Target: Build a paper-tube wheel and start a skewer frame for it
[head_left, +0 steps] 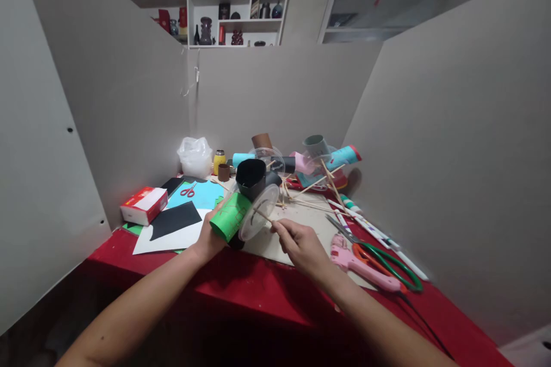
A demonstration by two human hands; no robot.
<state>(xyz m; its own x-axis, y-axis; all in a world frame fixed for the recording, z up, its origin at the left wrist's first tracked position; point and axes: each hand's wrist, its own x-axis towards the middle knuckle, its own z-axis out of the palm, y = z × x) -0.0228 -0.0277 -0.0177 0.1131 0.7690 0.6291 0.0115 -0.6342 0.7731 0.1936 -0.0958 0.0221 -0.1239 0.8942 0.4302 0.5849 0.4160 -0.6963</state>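
Note:
My left hand (209, 239) is closed around a craft piece made of a green paper tube (230, 218), a black paper cup shape (251, 176) and a clear plastic lid (266, 206). The green tube hides most of its fingers. Between the thumb and fingers of my right hand (297, 241) is a thin wooden stick (262, 215), whose far end meets the face of the lid. Whether the stick passes through the lid, I cannot tell. Behind stand similar assemblies of coloured tubes, clear discs and sticks, including a grey tube (315, 145) and a blue tube (344, 157).
At right lie a pink glue gun (361, 269), green-handled scissors (387, 261) and striped rods (379, 232). On the left are a red tissue box (144, 205), black paper (176, 221), red scissors (188, 190) and a white plastic bag (195, 156). Grey panels enclose the red-covered table (253, 292).

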